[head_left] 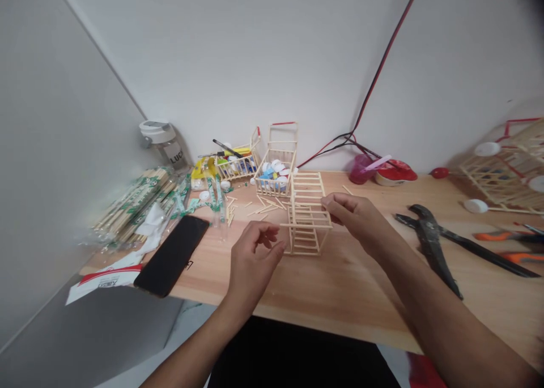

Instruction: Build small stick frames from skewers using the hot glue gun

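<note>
A small frame of thin wooden sticks point(305, 253) stands on the desk in front of me, with ladder-like rungs on its upright side and base. My right hand point(346, 211) pinches its right edge between thumb and fingers. To the left of the frame is my left hand point(258, 256), its fingers slightly curled and the thumb apart, with nothing in it. A loose-looking crosswise stick point(306, 226) lies across the front of the frame, close to the left fingertips. Short cut sticks point(267, 207) are scattered behind my left hand.
Two stick carts, one holding bottle caps point(274, 173), stand by the wall. A black phone point(172, 256), packaged chopsticks point(135, 207) and a jar point(164, 144) are at left. Large pliers point(431, 235), a pink cup point(360, 170) and a bigger stick cart point(501, 170) are at right.
</note>
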`<act>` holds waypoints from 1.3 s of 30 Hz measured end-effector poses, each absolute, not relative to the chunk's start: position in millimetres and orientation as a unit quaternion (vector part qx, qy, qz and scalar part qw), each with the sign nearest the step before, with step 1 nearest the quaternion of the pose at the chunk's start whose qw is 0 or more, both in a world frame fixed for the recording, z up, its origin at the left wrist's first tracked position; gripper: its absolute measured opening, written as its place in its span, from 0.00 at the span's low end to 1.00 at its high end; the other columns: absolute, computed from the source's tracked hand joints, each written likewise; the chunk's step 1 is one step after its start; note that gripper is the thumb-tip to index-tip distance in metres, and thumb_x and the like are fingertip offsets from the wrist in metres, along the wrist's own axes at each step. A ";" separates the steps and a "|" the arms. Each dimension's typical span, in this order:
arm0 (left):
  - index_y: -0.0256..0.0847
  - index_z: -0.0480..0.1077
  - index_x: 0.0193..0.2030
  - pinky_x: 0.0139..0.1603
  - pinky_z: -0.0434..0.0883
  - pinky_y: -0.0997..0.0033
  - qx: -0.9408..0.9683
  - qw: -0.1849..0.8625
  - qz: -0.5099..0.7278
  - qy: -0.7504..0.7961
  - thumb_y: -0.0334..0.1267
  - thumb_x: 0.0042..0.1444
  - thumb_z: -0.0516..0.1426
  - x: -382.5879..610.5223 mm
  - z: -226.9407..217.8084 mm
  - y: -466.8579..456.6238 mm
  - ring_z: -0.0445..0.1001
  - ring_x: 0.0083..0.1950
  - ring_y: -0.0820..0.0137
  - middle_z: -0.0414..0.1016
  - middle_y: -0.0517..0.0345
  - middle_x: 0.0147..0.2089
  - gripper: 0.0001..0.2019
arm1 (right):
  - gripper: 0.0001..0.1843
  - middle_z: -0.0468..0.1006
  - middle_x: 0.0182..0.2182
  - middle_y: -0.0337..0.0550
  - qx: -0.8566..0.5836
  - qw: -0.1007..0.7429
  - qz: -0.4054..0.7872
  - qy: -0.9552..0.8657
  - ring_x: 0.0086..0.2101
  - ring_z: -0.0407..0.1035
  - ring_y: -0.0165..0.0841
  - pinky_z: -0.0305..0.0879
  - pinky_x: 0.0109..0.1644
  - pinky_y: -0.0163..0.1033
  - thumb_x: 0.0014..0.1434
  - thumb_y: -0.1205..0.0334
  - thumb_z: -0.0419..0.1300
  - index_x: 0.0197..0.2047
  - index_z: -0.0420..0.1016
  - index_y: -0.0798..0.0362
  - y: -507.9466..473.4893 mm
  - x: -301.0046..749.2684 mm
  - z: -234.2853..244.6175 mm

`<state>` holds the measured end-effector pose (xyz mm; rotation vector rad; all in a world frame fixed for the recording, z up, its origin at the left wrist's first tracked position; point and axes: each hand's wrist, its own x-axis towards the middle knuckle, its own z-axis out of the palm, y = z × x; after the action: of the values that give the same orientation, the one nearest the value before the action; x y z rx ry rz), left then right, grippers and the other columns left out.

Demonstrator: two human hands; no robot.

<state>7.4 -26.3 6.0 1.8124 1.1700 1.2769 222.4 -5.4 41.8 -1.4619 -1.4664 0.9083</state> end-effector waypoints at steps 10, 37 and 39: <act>0.37 0.73 0.34 0.48 0.65 0.66 0.792 0.275 0.343 0.424 0.26 0.50 0.62 13.0 -0.7 -18.8 0.68 0.46 0.66 0.73 0.55 0.38 0.05 | 0.23 0.58 0.18 0.33 -0.574 0.430 0.372 -0.589 0.22 0.50 0.25 0.45 0.26 0.35 0.55 0.44 0.55 0.20 0.60 0.53 -6.0 220.7 41.9; 0.38 0.74 0.37 0.47 0.66 0.66 0.855 0.176 0.214 0.439 0.29 0.55 0.52 35.1 6.9 56.3 0.72 0.44 0.62 0.77 0.50 0.41 0.10 | 0.25 0.56 0.19 0.35 -0.563 0.391 0.392 -0.614 0.23 0.50 0.27 0.48 0.28 0.35 0.57 0.42 0.53 0.20 0.56 0.52 -7.7 224.9 42.8; 0.38 0.75 0.36 0.46 0.67 0.64 0.854 0.180 0.197 0.446 0.33 0.56 0.53 40.6 6.4 63.3 0.73 0.45 0.60 0.77 0.47 0.42 0.09 | 0.25 0.57 0.19 0.35 -0.570 0.386 0.386 -0.613 0.23 0.51 0.27 0.49 0.28 0.35 0.57 0.42 0.53 0.20 0.57 0.52 -8.4 226.0 42.6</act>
<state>40.6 63.3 6.4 2.4134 1.2612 0.5579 226.0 -8.4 42.6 -1.4525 -1.5620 0.9839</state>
